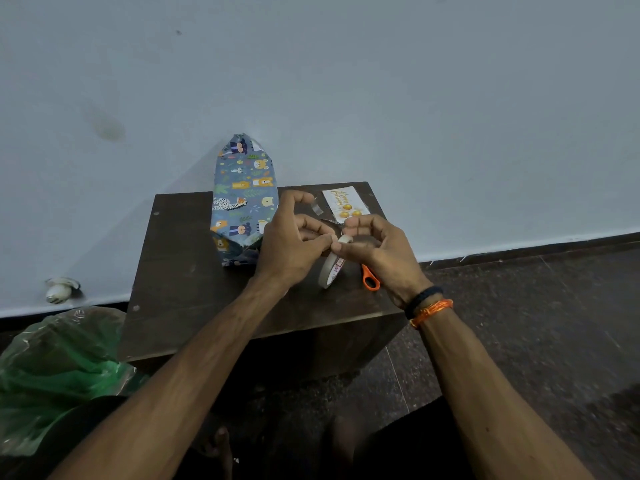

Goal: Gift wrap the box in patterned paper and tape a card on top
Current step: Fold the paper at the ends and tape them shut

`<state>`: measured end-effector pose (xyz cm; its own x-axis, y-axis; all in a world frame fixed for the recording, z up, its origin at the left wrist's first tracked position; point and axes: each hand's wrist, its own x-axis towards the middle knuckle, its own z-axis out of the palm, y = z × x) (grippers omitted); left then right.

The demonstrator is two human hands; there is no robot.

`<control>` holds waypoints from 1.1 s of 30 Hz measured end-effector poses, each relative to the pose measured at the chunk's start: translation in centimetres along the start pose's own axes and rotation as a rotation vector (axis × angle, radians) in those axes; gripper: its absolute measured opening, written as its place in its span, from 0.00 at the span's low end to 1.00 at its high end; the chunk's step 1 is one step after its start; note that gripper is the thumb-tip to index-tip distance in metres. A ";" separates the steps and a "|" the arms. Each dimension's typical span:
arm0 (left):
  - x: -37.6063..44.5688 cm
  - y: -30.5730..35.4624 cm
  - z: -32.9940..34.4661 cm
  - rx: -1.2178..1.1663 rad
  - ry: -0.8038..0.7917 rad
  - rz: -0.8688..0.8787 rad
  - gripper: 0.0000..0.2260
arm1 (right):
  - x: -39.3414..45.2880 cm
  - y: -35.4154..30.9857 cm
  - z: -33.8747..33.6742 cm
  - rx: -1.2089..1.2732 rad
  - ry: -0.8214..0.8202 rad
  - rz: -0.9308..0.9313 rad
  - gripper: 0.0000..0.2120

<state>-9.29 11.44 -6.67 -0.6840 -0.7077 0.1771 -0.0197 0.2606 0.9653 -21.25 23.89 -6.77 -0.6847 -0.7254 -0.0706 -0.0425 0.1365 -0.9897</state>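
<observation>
The box wrapped in blue animal-patterned paper point(242, 199) lies on the small dark wooden table point(187, 278), its far end jutting past the table's back edge with the paper folded to a point. A white card with gold balloons point(346, 202) lies at the table's back right. Above the table's middle, my left hand point(292, 244) and my right hand point(377, 251) both pinch a roll of clear tape point(332, 265) at its top. A short strip of tape point(318, 206) sticks up from a finger of my left hand.
Orange-handled scissors point(370, 278) lie on the table under my right hand, blades mostly hidden. A green plastic bag point(52, 372) sits on the floor at the left. A pale wall stands right behind the table. Dark speckled floor spreads to the right.
</observation>
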 end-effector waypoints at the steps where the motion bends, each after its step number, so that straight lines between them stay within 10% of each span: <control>1: 0.0 0.0 0.1 -0.013 0.002 -0.012 0.26 | 0.0 -0.1 0.0 -0.006 0.011 0.005 0.25; 33: 0.1 0.3 1.2 -0.148 0.021 -0.141 0.21 | 0.0 -1.3 -1.8 0.416 0.064 0.219 0.14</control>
<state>-10.23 12.23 -6.59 -0.6666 -0.7443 0.0408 -0.0058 0.0600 0.9982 -22.49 24.90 -5.31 -0.6887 -0.6651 -0.2888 0.3945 -0.0095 -0.9188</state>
